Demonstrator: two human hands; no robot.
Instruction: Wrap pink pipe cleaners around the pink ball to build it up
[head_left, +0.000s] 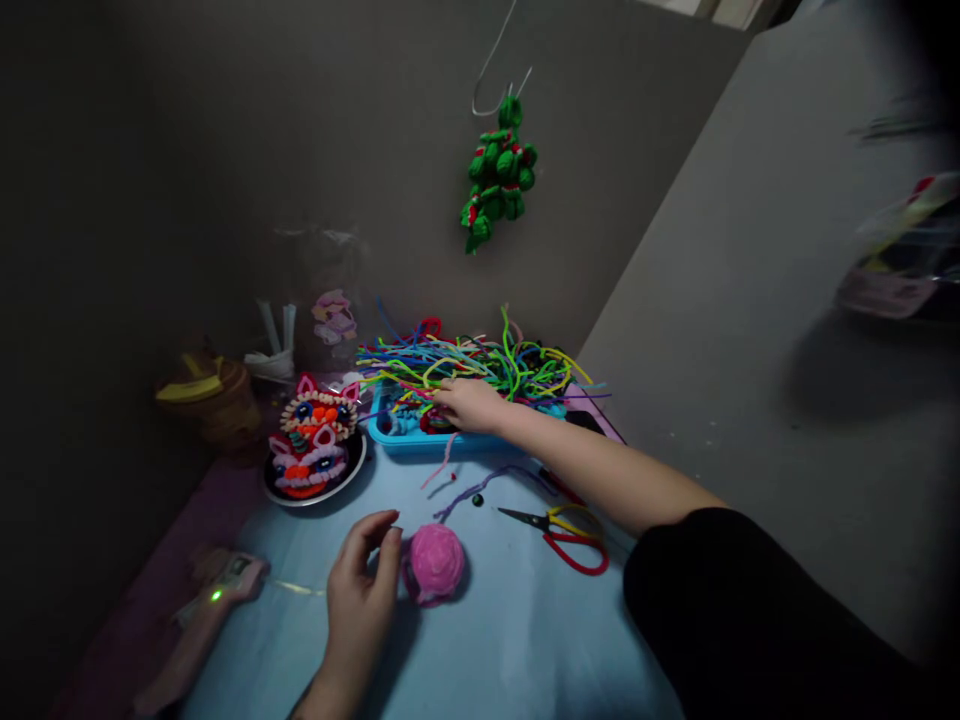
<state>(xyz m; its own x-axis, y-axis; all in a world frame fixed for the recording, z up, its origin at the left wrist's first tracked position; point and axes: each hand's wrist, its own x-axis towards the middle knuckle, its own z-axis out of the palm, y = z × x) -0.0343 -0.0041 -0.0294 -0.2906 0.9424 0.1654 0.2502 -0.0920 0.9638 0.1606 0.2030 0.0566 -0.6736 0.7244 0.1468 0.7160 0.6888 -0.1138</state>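
My left hand (364, 580) hovers just left of a pink ball (436, 562) of fuzzy material on the light blue table covering. Its fingers are curved, with the thumb apart and nothing between them. Over the blue tray (442, 442), my right hand (471, 404) reaches down into a heap of coloured pipe cleaners (517, 372). The fingers of that hand are pressed together, and their tips are partly hidden among the stems, so what they hold does not show. A pink pipe cleaner (442, 465) hangs over the tray's front edge.
Scissors (574, 540) with yellow and red handles lie below my right forearm. A purple stem (484, 487) and dark bead (478, 500) are near. Fuzzy animal faces (309, 465) sit on a dark plate (358, 470); a glue gun (214, 610) lies left. Green decoration (499, 170) hangs above.
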